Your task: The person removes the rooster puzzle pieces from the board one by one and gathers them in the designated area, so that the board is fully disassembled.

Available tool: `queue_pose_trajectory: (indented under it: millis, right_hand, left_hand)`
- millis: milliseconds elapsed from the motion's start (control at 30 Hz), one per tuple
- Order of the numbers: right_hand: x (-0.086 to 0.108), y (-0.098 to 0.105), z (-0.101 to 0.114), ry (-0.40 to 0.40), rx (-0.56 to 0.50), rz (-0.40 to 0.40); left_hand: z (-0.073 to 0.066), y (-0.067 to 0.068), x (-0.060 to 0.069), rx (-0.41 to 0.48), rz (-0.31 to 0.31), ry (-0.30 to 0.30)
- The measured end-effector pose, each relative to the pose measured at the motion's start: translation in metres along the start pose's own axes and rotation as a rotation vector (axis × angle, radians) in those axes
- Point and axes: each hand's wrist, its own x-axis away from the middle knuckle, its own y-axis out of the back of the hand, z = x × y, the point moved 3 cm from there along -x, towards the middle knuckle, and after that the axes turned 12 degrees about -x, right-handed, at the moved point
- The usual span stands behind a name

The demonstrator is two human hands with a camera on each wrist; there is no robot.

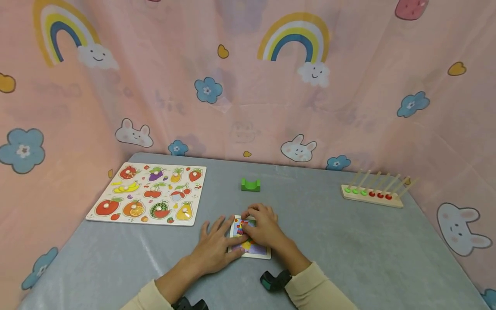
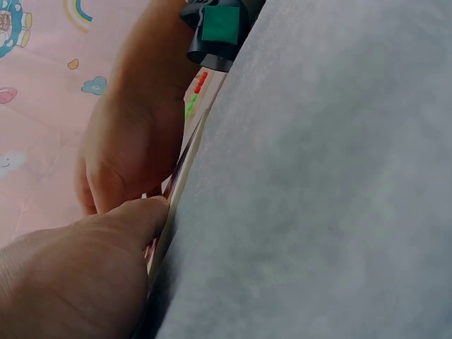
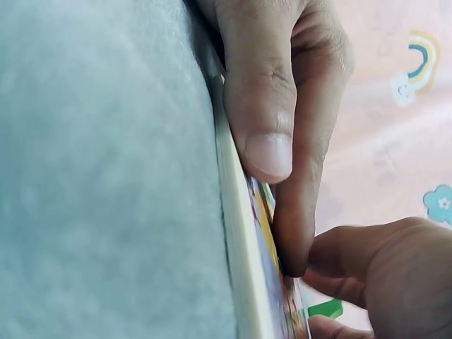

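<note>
A small picture board [image 1: 257,249] with a pale rim and a bright printed picture lies flat on the table near its front, partly covered by both hands. My left hand [image 1: 215,249] has its fingers spread, with the thumb and index finger laid on the board's left part. In the right wrist view the left thumb [image 3: 268,152] presses near the board's edge [image 3: 247,261]. Over the upper right of the board, my right hand [image 1: 265,226] bends its fingers down, fingertips at the printed surface. Whether they pinch a piece there is hidden.
Behind the hands stands a green curved block [image 1: 250,185]. A fruit puzzle board [image 1: 141,193] with small knobs lies at the left. On the right is a wooden peg stand [image 1: 372,197] with green and red beads. A printed pink cloth [image 1: 248,116] hangs behind the grey table [image 1: 329,241].
</note>
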Motion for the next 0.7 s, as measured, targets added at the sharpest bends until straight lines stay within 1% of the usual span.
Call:
queue_pose_trajectory:
  millis: [100, 333, 567, 700]
  right_hand:
    - [-0.0001, -0.0016, 0.0007, -0.010, 0.034, 0.009]
    - [0.0005, -0.0027, 0.0025, -0.015, 0.055, 0.016]
    - [-0.0008, -0.0040, 0.0007, -0.024, 0.046, 0.033]
    - [-0.0013, -0.0045, -0.0008, -0.017, 0.014, 0.017]
  left_hand:
    - [-0.0002, 0.0002, 0.0002, -0.002, -0.001, 0.004]
    - [-0.0001, -0.0001, 0.0006, -0.009, -0.005, 0.005]
    - [0.0001, 0.0000, 0.0005, -0.005, 0.000, 0.010]
    - [0.0004, 0.0003, -0.0002, 0.013, 0.013, 0.012]
